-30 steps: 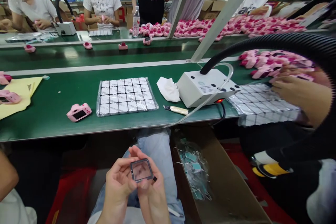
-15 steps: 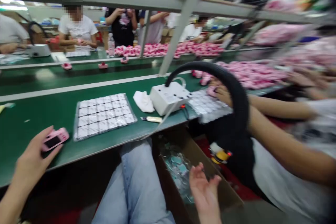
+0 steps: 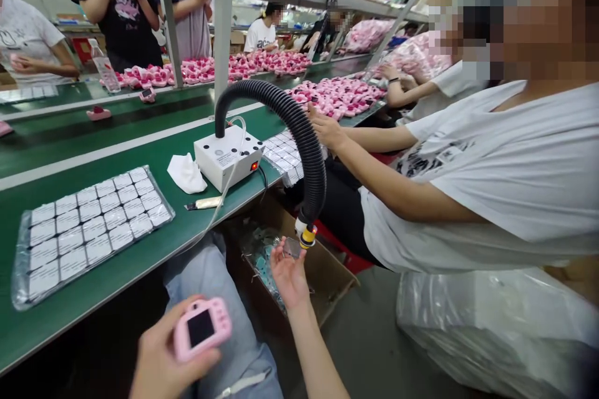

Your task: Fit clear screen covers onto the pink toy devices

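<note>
My left hand [image 3: 171, 349] is closed around a pink toy camera [image 3: 202, 328], its dark screen facing up toward me, above my lap. My right hand [image 3: 290, 277] is raised beside the yellow-tipped nozzle [image 3: 307, 237] at the end of a black corrugated hose [image 3: 299, 131]. Between its fingers and thumb is a small clear square piece [image 3: 292, 248], right by the nozzle tip. The hose rises from a white box [image 3: 229, 156] with a lit red switch on the bench.
On the green bench [image 3: 116, 274] lie a bagged sheet of white square labels [image 3: 93, 218], a crumpled white tissue [image 3: 186, 173] and a cutter knife [image 3: 204, 203]. A cardboard box [image 3: 332, 280] with clear and teal scraps stands below. A co-worker [image 3: 491, 156] sits close at right; pink cameras [image 3: 337, 96] are heaped beyond.
The view has turned right. My left hand has brought the pink camera from over the bench to above my lap. My right hand, empty before, is now at the nozzle with the clear piece.
</note>
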A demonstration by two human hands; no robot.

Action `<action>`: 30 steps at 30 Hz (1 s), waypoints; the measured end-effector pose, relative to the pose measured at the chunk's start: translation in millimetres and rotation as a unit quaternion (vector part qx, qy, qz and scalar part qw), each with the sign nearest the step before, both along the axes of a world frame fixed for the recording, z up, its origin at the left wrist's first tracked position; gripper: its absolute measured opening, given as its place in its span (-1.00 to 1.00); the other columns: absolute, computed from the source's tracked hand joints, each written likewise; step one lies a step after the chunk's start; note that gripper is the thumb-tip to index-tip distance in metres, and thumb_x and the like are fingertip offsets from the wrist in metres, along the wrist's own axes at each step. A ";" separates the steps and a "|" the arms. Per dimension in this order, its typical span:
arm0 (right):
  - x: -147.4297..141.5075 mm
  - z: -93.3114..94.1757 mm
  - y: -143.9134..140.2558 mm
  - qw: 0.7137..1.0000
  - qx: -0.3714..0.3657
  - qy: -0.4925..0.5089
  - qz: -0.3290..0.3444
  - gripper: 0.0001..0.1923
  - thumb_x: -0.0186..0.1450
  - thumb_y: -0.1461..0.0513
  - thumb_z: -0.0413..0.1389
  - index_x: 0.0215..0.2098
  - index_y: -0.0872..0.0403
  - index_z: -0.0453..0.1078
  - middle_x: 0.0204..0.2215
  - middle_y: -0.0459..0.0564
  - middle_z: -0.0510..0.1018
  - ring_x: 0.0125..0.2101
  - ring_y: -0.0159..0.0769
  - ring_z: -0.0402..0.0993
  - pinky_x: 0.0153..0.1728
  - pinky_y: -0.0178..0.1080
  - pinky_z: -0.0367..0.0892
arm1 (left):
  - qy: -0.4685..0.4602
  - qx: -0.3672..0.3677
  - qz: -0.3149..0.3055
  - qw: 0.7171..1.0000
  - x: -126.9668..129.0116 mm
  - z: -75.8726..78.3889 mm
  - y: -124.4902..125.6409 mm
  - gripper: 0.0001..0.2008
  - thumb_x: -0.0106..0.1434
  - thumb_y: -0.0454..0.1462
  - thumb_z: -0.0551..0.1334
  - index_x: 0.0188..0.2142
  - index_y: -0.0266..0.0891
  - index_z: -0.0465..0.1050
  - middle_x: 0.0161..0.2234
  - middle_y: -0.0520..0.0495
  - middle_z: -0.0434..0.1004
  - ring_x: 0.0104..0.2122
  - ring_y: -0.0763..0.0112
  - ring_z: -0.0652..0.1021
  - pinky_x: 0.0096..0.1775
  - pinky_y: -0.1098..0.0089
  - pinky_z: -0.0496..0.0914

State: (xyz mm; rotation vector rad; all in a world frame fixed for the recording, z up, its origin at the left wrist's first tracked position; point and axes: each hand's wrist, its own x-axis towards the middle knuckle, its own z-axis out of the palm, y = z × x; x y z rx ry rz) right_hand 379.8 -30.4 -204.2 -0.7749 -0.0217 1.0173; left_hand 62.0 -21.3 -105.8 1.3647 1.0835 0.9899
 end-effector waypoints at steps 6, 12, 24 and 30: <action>23.3 5.3 -16.2 0.999 -0.046 -0.026 0.002 -0.35 0.01 -0.17 0.63 -0.09 0.01 0.72 -0.17 -0.01 0.77 -0.16 -0.23 0.72 0.11 -0.10 0.66 | -0.015 -0.096 -0.142 0.985 157.0 -8.2 40.9 -0.28 -0.21 -0.25 0.69 0.03 -0.26 0.75 -0.10 -0.16 0.84 -0.13 0.01 0.77 -0.03 0.21 0.64; 35.4 23.7 -102.9 0.989 -0.112 -0.084 -0.054 -0.36 0.02 -0.20 0.61 -0.15 0.05 0.74 -0.26 0.02 0.75 -0.31 -0.22 0.69 -0.05 -0.11 0.72 | -0.043 -0.088 -0.178 0.979 233.8 -10.1 60.0 -0.35 -0.14 -0.33 0.66 0.02 -0.25 0.74 -0.14 -0.11 0.83 -0.12 0.08 0.75 0.04 0.21 0.60; -33.7 212.2 -80.7 0.660 -0.020 -0.705 0.259 -0.61 0.35 0.21 0.48 0.13 -0.15 0.66 -0.02 -0.05 0.70 -0.07 -0.24 0.69 -0.01 -0.34 0.60 | -0.025 -0.056 -0.139 0.988 67.1 32.7 5.8 -0.31 -0.07 -0.31 0.64 0.12 -0.11 0.72 0.03 -0.08 0.83 -0.02 0.11 0.77 0.08 0.28 0.61; -86.4 236.5 -27.5 0.546 0.096 -0.760 0.340 -0.76 0.51 0.16 0.33 0.13 -0.06 0.56 -0.05 -0.05 0.66 -0.13 -0.26 0.64 -0.09 -0.25 0.57 | 0.020 0.073 -0.073 0.995 8.6 74.8 -10.5 -0.33 -0.05 -0.37 0.65 0.10 -0.05 0.73 0.02 0.02 0.84 -0.05 0.23 0.79 0.04 0.39 0.62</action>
